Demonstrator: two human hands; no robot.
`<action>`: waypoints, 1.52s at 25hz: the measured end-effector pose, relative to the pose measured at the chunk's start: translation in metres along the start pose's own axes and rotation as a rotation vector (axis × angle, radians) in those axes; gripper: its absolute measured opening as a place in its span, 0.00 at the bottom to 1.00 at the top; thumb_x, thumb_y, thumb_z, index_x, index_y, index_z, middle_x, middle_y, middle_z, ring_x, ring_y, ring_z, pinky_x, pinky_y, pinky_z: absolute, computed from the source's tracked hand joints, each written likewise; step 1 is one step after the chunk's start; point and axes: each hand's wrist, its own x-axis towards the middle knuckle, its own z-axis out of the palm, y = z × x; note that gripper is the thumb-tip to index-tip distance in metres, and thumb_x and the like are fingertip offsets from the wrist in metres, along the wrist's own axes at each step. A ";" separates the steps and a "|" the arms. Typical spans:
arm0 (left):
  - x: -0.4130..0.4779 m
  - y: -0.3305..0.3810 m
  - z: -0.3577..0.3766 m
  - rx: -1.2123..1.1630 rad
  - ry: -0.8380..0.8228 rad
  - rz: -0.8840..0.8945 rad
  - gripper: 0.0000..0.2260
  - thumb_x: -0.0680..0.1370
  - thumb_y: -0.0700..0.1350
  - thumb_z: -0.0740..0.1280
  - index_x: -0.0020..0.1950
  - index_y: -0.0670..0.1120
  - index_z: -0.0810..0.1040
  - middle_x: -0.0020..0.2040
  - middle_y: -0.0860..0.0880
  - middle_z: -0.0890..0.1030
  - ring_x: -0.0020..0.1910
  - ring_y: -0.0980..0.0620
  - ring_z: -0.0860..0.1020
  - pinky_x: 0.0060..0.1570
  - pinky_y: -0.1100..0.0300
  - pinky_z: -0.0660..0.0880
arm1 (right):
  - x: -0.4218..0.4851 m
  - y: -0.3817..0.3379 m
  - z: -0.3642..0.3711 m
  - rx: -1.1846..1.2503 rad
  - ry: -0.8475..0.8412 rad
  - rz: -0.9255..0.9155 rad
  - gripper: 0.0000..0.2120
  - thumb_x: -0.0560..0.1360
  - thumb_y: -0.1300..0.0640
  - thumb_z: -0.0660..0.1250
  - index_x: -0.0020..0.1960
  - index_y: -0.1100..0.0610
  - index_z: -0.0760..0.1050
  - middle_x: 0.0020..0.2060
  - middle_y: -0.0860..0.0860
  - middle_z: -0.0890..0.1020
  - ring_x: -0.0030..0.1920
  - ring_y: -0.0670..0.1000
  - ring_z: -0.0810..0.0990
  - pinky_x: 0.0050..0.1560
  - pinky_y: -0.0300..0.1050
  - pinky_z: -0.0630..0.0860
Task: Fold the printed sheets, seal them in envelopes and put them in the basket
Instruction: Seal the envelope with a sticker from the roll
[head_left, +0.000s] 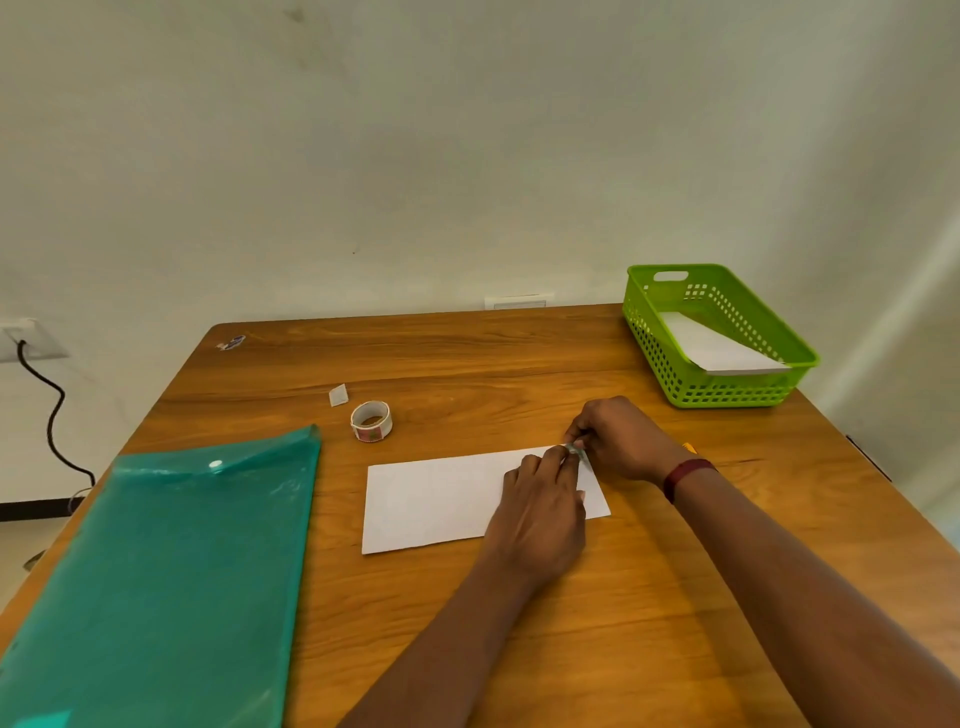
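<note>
A white envelope (441, 499) lies flat on the wooden table (519, 364), near its middle. My left hand (540, 514) rests on the envelope's right part, fingers stretched toward its far right corner. Their tips touch a small greenish sticker (575, 450). My right hand (621, 436) pinches that same sticker from the right, just over the corner. A green plastic basket (675, 374) stands at the far right of the table with one white envelope (722, 348) inside it.
A small roll of stickers (371, 422) stands left of the hands, and a loose white scrap (337, 395) lies beside it. A teal plastic folder (171, 561) covers the near left of the table. A black cable (52, 415) hangs by the wall at the left.
</note>
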 end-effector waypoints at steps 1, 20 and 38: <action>0.000 0.000 0.000 0.005 0.001 0.002 0.23 0.84 0.51 0.54 0.78 0.45 0.59 0.76 0.46 0.63 0.69 0.47 0.66 0.67 0.51 0.65 | -0.001 0.000 0.000 -0.011 0.000 -0.008 0.10 0.77 0.63 0.66 0.54 0.55 0.84 0.49 0.53 0.84 0.48 0.51 0.79 0.46 0.43 0.75; 0.002 -0.001 -0.003 0.055 -0.038 -0.001 0.21 0.83 0.50 0.53 0.75 0.44 0.62 0.75 0.45 0.64 0.69 0.45 0.65 0.67 0.48 0.64 | -0.034 -0.002 0.038 -0.004 0.251 0.036 0.19 0.74 0.68 0.65 0.61 0.54 0.79 0.53 0.53 0.78 0.51 0.53 0.77 0.47 0.43 0.75; 0.001 0.002 -0.001 0.051 0.004 -0.007 0.23 0.80 0.50 0.56 0.75 0.46 0.63 0.74 0.47 0.66 0.67 0.46 0.66 0.65 0.49 0.66 | -0.057 -0.023 0.060 -0.019 0.350 0.178 0.17 0.76 0.60 0.65 0.65 0.54 0.73 0.58 0.51 0.76 0.57 0.52 0.75 0.52 0.42 0.75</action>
